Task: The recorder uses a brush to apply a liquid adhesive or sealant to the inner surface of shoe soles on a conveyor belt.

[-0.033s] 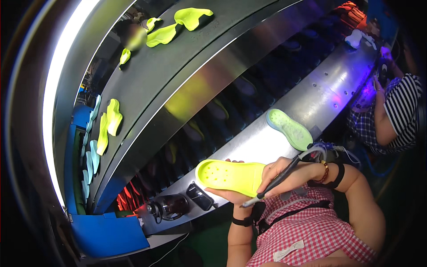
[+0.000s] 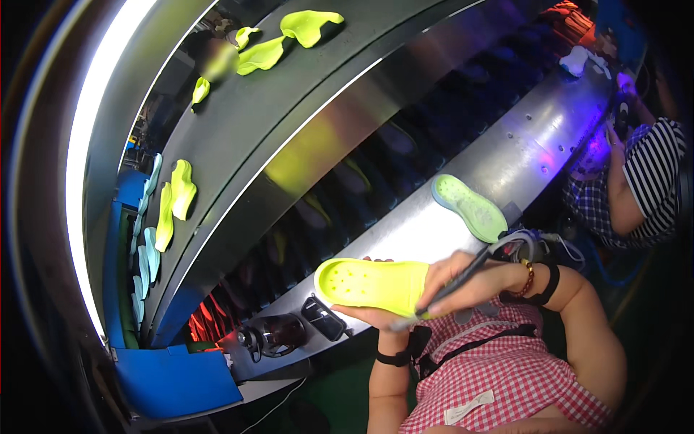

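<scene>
Metal bench (image 2: 405, 231) behind; the yellow sole (image 2: 383, 282) is at its near edge, cradled in the half-curled left hand (image 2: 372, 316). The right hand (image 2: 486, 288) is closed round a pen tool (image 2: 457, 281); a snagged hose (image 2: 516, 234) could jerk it, scratching the sole.

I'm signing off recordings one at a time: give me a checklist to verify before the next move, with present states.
1. Left grip supports the yellow-green shoe sole from beneath: ok.
2. Right grip holds the black pen-shaped tool: ok.
3. Tool tip clear of the left wrist: cannot tell; the blurred tip overlaps it in this view.
4. Pale green shoe sole apart from the one in hand, on the metal bench: ok.
5. Co-worker away from the held sole: ok, at the far right.
6. Sole surface evenly finished: cannot tell at this detail.
</scene>
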### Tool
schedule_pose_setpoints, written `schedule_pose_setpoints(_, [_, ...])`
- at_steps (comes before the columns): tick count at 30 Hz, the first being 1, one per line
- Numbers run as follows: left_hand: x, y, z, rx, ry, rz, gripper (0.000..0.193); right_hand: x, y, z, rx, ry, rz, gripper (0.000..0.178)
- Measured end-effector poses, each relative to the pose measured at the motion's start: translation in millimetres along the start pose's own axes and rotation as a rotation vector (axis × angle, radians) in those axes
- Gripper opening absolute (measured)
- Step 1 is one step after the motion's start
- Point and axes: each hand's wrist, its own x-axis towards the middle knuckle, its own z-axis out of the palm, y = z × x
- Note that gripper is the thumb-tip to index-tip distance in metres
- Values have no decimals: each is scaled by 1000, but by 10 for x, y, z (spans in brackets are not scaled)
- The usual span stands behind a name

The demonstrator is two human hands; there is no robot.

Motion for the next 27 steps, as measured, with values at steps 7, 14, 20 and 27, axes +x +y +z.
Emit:
schedule_pose_setpoints(7, [76, 183, 100, 65, 39, 208, 82, -54, -67, -64, -141, -86, -100, 20])
schedule_pose_setpoints(14, [112, 306, 203, 78, -88, 180, 83, -182, -25, -74, -160, 0, -98, 20])
schedule_pose_setpoints(20, [139, 318, 227, 60, -222, 156, 83, -201, 39, -191, -98, 188, 61, 19])
schedule_pose_setpoints(27, [120, 439, 462, 65, -199, 84, 82, -168, 166, -166, 503, 117, 146, 16])
